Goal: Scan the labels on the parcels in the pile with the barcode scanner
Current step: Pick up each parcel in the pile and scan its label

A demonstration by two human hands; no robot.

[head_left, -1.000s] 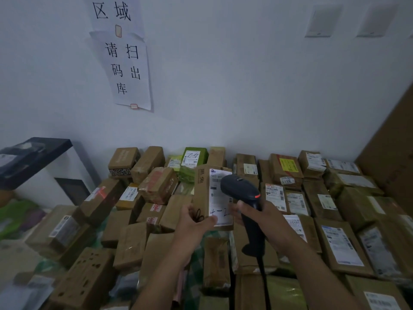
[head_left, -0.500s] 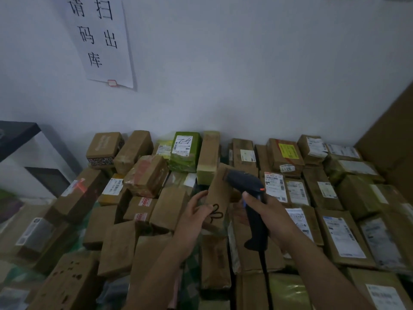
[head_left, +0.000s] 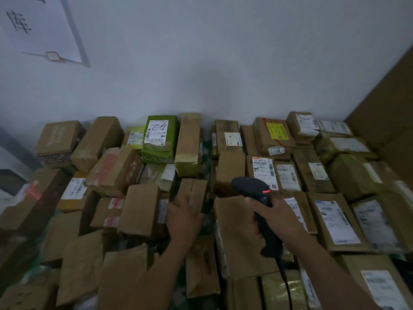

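A pile of brown cardboard parcels (head_left: 243, 233) with white labels fills the floor against the wall. My left hand (head_left: 183, 217) lies with its fingers flat against a small brown parcel (head_left: 194, 190) that stands in the middle of the pile, its label out of sight. My right hand (head_left: 276, 217) grips the handle of the black barcode scanner (head_left: 251, 186). The scanner's head points forward and left over the pile, and its cable runs down past my forearm. Labelled parcels (head_left: 264, 172) lie just beyond the scanner's head.
A green parcel (head_left: 159, 136) with a handwritten label stands at the back by the white wall. A large cardboard sheet (head_left: 388, 121) leans at the right. A paper notice (head_left: 42, 30) hangs at the upper left. A red glow falls on a parcel (head_left: 33, 191) at the left.
My left hand held the labelled parcel up in front of the scanner, then turned it and lowered it into the pile. The scanner shifted right. The view tilted down.
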